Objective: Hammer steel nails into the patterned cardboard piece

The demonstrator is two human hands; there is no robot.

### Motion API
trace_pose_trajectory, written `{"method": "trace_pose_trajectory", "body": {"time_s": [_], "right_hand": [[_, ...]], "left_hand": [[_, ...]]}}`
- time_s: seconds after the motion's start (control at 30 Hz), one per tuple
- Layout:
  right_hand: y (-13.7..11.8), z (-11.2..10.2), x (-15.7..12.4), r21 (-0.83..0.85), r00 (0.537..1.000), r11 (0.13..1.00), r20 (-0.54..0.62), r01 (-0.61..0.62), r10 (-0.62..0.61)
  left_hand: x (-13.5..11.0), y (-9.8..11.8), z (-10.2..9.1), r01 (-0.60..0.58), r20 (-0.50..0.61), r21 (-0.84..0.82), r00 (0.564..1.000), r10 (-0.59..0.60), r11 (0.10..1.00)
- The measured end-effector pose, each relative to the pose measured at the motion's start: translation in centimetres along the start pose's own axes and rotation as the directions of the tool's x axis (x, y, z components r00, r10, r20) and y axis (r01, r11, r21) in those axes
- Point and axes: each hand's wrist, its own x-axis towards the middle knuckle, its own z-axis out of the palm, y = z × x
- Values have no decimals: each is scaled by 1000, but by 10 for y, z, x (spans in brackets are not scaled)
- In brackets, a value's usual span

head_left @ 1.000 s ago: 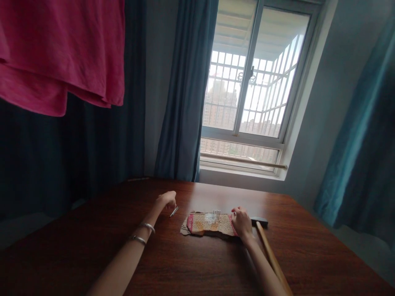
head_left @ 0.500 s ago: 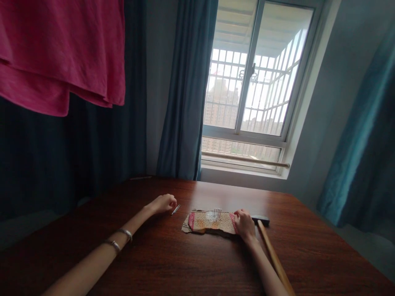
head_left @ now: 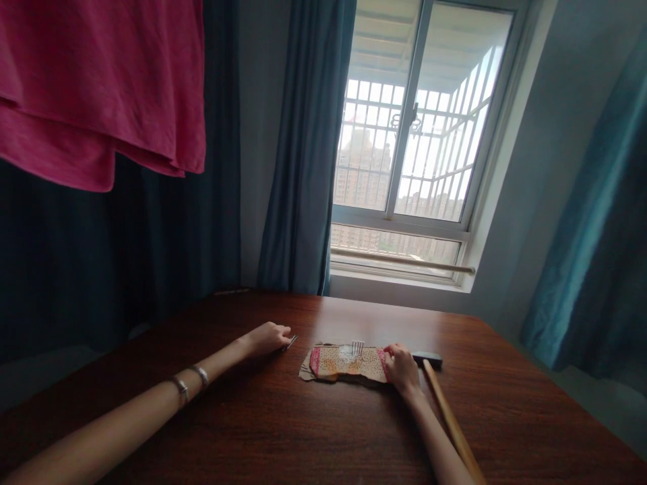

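Note:
A flat patterned piece, pink and tan with dots, lies on the brown wooden table. Several thin metal nails stand upright in it near its far edge. My right hand rests on the piece's right end with curled fingers pressing on it. My left hand lies on the table to the left, its fingertips pinching loose nails. Two bangles circle my left forearm. A hammer lies at my right, its dark head just beyond my right hand and its wooden handle running toward me.
A window with a white grille is straight ahead, blue curtains hanging on both sides. A pink cloth hangs at upper left. The table's far edge meets the wall under the sill.
My left hand has lowered onto the table and slid right toward the patterned piece, nails still in its fingers. The right hand has stayed on the piece.

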Motion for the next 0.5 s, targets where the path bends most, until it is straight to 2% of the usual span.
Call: {"method": "trace_pose_trajectory", "body": {"time_s": [0.17, 0.37, 0.5], "right_hand": [[1, 0, 0, 9, 1000, 1000, -4, 5, -5], [0, -1, 0, 0, 1000, 1000, 8, 1, -1], [1, -1, 0, -6, 1000, 1000, 6, -4, 4]], "left_hand": [[5, -5, 7, -72, -17, 43, 997, 72, 997], [5, -3, 5, -105, 16, 82, 994, 104, 991], [5, 0, 4, -122, -18, 66, 992, 123, 990]]}}
